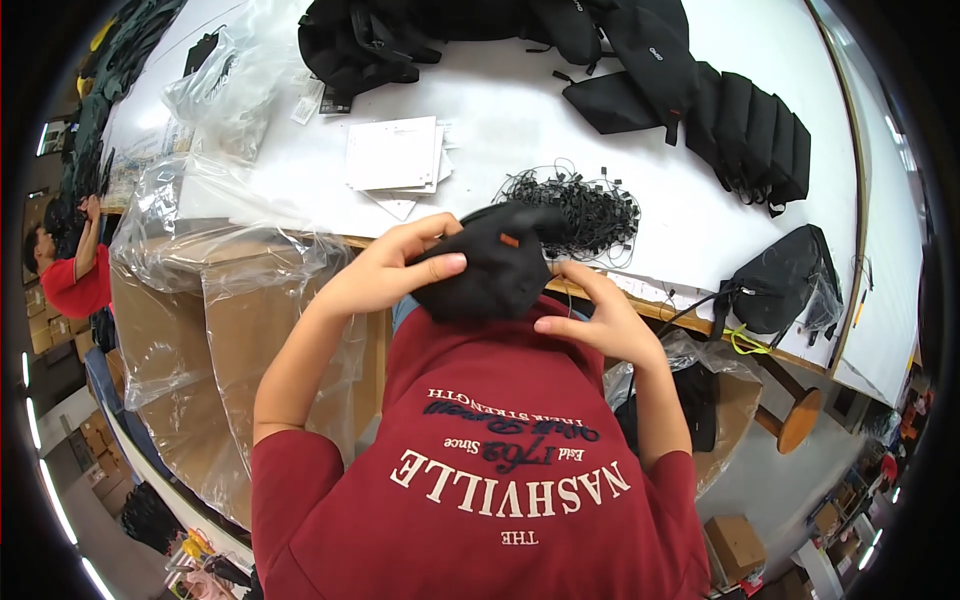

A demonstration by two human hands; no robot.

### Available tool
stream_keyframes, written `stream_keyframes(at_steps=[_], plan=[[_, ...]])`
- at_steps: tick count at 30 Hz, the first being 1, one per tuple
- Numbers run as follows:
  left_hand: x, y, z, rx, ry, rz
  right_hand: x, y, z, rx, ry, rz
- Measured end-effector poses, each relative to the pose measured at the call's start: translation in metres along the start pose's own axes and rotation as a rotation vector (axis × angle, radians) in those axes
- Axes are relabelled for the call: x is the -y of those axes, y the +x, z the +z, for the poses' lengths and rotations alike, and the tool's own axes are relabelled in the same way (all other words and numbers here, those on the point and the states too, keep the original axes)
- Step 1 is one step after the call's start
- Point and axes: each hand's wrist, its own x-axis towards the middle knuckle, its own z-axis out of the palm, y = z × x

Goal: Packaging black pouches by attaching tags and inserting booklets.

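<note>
White cards point(393, 155) lie near clear plastic point(235, 100), probably bags.

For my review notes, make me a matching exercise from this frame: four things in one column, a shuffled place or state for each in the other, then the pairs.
Things
1. Black pouch
2. Black cords
3. White cards
4. Cardboard box

Places and states
A. Lying flat and overlapping on the table
B. Draped in clear plastic
C. Gripped by the left hand
D. Tangled in a heap

Pairs: 1-C, 2-D, 3-A, 4-B
</note>
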Motion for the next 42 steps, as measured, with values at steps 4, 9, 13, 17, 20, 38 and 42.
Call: stream_keyframes(at_steps=[4, 9, 13, 17, 20, 38, 42], plan=[[-0.016, -0.007, -0.011, -0.069, 0.028, -0.071, -0.007, -0.009, -0.006, -0.12, 0.223, 0.05], [-0.012, -0.02, 0.004, 0.195, 0.419, 0.111, -0.007, -0.033, -0.035, -0.356, 0.206, 0.096], [-0.007, -0.029, 0.026, 0.381, 0.414, 0.024, 0.003, -0.06, -0.082, -0.137, -0.087, 0.247], [-0.006, -0.03, 0.021, 0.205, 0.416, -0.064, -0.014, -0.085, -0.102, -0.463, 0.288, 0.157], [-0.024, -0.029, 0.009, 0.146, 0.528, -0.155, -0.026, -0.062, -0.085, -0.592, 0.864, -0.317], [-0.043, -0.038, 0.046, 0.223, 0.782, 0.14, -0.01, 0.013, 0.031, -0.247, 1.785, -0.091], [-0.038, -0.036, 0.043, 0.241, 0.763, 0.147, 0.011, 0.024, 0.022, -0.753, 1.46, 0.196]])
